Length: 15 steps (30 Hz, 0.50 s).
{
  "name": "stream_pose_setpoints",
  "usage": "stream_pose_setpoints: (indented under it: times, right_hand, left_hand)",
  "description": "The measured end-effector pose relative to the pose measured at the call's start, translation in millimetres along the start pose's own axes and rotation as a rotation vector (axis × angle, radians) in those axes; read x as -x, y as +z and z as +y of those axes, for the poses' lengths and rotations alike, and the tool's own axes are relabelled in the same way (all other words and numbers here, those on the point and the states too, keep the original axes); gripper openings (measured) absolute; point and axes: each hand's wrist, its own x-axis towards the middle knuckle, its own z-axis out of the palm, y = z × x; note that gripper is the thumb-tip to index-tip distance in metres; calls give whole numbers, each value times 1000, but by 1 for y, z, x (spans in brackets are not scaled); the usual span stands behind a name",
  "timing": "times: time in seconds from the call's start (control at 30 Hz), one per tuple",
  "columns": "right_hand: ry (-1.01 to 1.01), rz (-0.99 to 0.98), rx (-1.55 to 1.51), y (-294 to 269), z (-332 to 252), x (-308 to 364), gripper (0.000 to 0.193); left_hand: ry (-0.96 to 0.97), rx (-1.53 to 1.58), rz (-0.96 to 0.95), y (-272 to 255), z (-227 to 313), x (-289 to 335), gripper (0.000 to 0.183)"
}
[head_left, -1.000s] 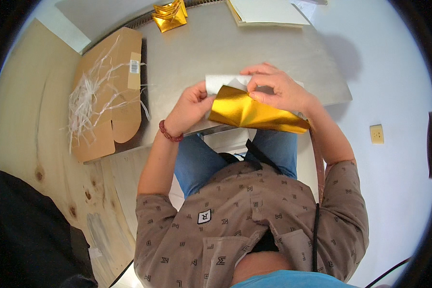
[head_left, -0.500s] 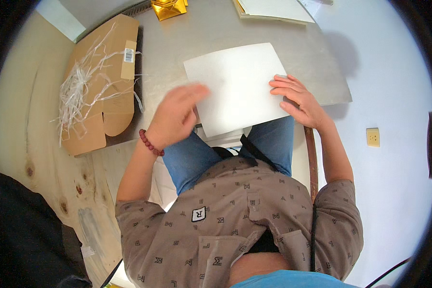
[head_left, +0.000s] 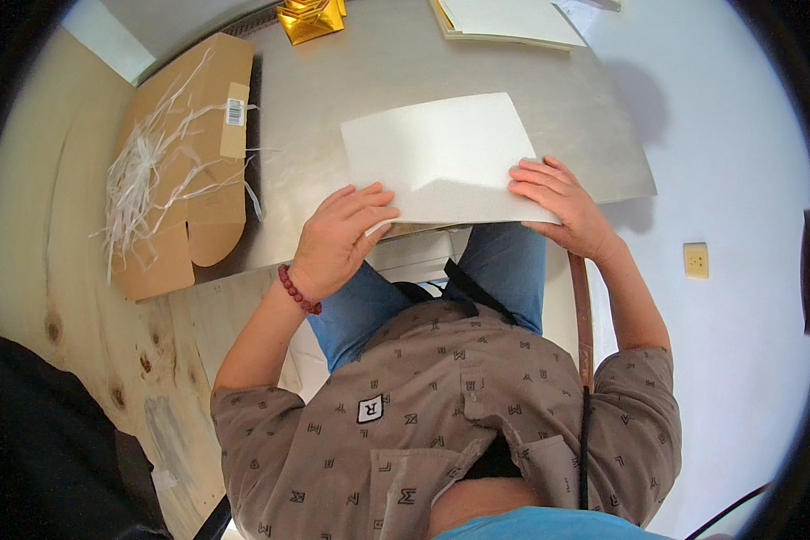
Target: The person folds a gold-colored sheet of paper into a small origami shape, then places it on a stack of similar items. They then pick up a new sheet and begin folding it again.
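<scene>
A white sheet of paper [head_left: 436, 148] lies across the table's near edge, its far part on the table and its near edge toward my lap. My left hand [head_left: 342, 229] is closed on the near left corner, fingers on top and thumb at the edge. At the near right corner my right hand [head_left: 567, 202] grips the sheet, with fingers flat on top and the thumb by the near edge. The undersides of both grips are hidden. A soft shadow falls over the sheet's near half.
On the grey table [head_left: 306, 99], a cardboard box [head_left: 216, 189] stands at left with white plastic strands [head_left: 144, 171] draped over it. Folded gold foil paper [head_left: 310, 22] lies at the far edge, a stack of white sheets [head_left: 508, 22] at far right. A wall socket [head_left: 696, 260] is at right.
My left hand has come down onto the sheet's near left corner. The sheet has turned, its near edge now running nearly level, and my right hand has shifted slightly nearer with it.
</scene>
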Motion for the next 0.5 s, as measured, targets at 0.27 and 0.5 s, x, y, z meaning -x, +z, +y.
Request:
stream_pose_setpoints:
  times: [0.27, 0.5]
  right_hand:
    - [484, 410, -560, 22, 8, -21, 23]
    - [336, 492, 84, 26, 14, -51, 22]
  left_hand:
    - [-397, 75, 160, -9, -6, -25, 25]
    - [-392, -76, 139, -6, -40, -67, 30]
